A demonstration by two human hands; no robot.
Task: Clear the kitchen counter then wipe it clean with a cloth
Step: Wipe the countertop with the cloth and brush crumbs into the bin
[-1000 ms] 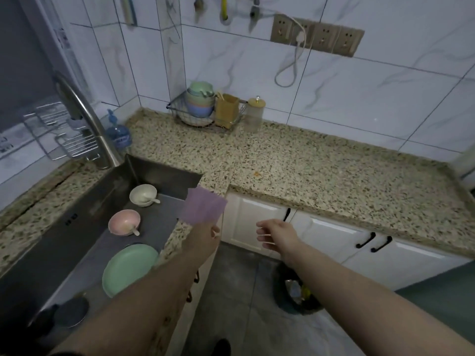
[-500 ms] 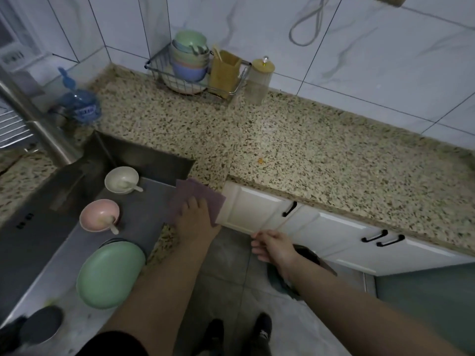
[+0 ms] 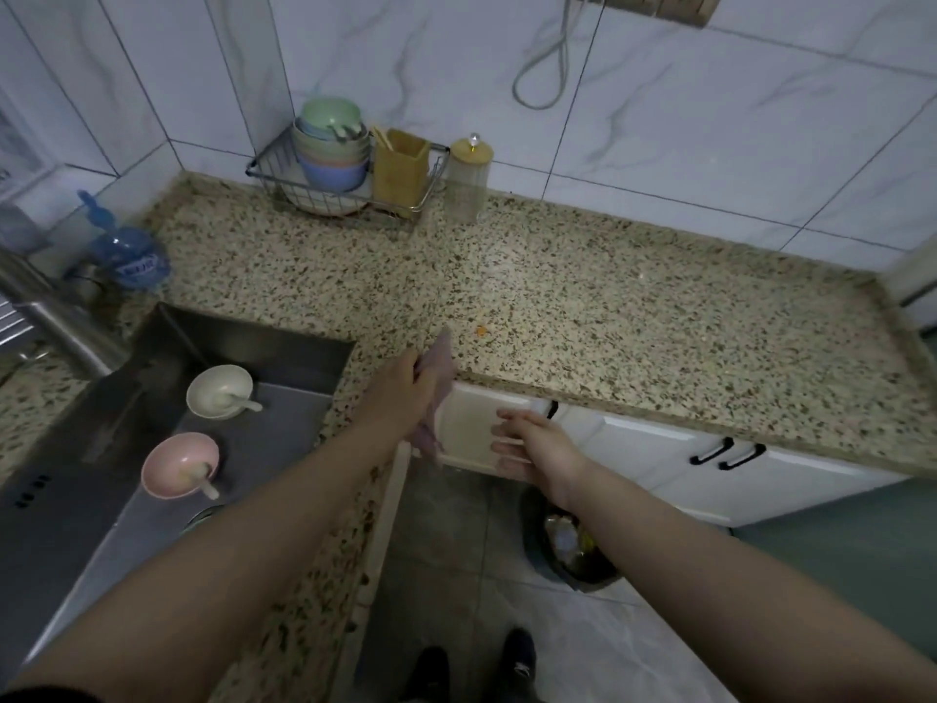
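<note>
The left hand (image 3: 405,393) holds a thin purple cloth (image 3: 440,367) at the near edge of the speckled stone kitchen counter (image 3: 608,317), right at the inside corner where the counter bends. The fingers curl around the cloth, and the cloth stands on its edge, so only a thin strip of it shows above and below the hand. The right hand (image 3: 532,441) is just to the right of it, in front of a white cupboard door (image 3: 469,428) below the counter. Its fingers are straight and spread a little, and it holds nothing. A small orange crumb (image 3: 480,329) lies on the counter just past the cloth. At the far side of the counter, against the tiled wall, stands a wire rack (image 3: 284,164) with a stack of green and blue bowls (image 3: 332,144) and a yellow box of sticks (image 3: 400,164). A clear jar with a yellow lid (image 3: 469,180) stands just to the right of the rack. On the left is a steel sink (image 3: 253,347). In it are a white bowl with a spoon (image 3: 219,390) and, nearer, a pink bowl with a spoon (image 3: 180,464). A blue bottle (image 3: 132,251) stands at the far left corner, near the tap. On the floor below the right arm is a dark bin (image 3: 573,550) with rubbish in it.
</note>
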